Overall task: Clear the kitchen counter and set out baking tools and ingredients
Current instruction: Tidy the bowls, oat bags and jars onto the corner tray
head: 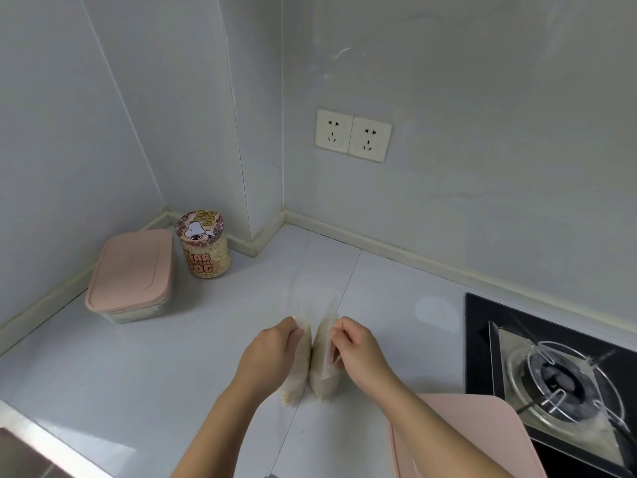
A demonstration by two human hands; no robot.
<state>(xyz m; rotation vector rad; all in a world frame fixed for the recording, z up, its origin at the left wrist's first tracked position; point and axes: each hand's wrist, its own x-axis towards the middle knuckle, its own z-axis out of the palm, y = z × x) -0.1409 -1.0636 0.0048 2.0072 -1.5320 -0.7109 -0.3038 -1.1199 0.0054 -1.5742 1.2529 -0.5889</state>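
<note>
Two clear plastic bags filled with pale grainy stuff stand side by side on the white counter (138,374), touching each other. My left hand (269,357) pinches the top of the left bag (299,381). My right hand (358,350) pinches the top of the right bag (324,374). At the back left stands a clear box with a pink lid (132,274), and beside it a jar with a cartoon dog lid (204,244), full of pale flakes.
A black gas hob (558,377) with a metal pan support fills the right side. A pink board (462,439) lies at the front right, partly under my right forearm. Two wall sockets (353,135) sit above the counter. A metal edge shows at the bottom left.
</note>
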